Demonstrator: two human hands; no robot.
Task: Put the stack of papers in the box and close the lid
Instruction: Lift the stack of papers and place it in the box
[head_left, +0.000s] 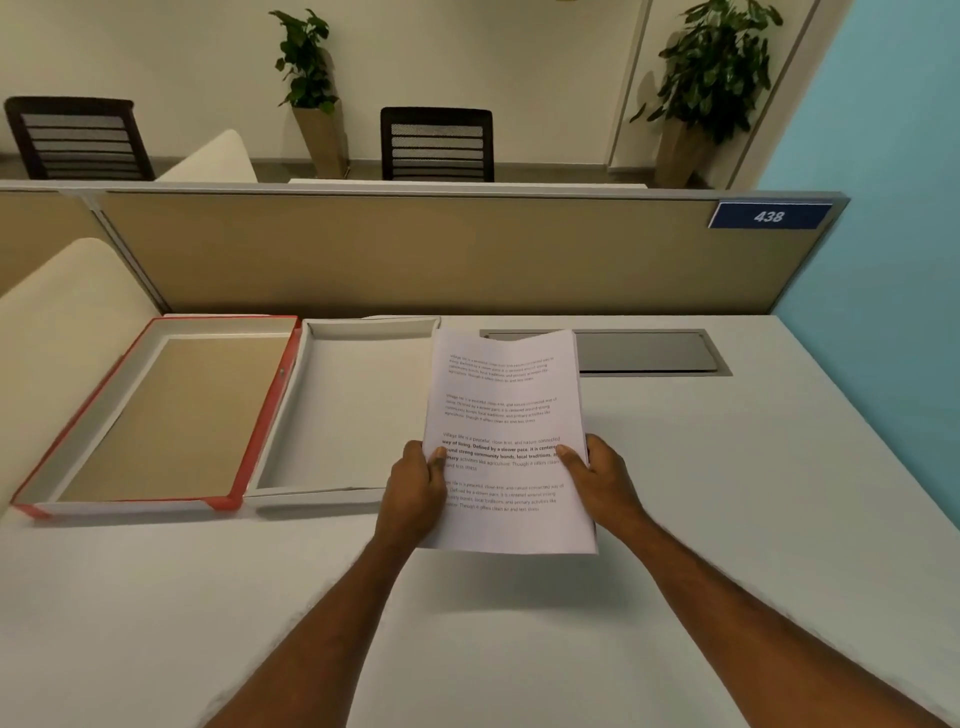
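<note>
A stack of printed white papers (506, 410) is held up above the desk, just right of the box. My left hand (413, 491) grips its left edge and my right hand (602, 480) grips its right edge, thumbs on the top sheet. The open white box (306, 415) lies on the desk left of the papers, nothing inside it; the papers cover its far right corner. The red-edged lid (262, 415) lies upside down to the left of the box, touching it, with a brown inner face.
A tan partition (415, 249) closes off the desk's far edge, with a blue sign reading 438 (769, 215). A grey cable hatch (649, 351) is set into the white desk (519, 623) behind the papers. A cream panel (62, 306) stands at the left.
</note>
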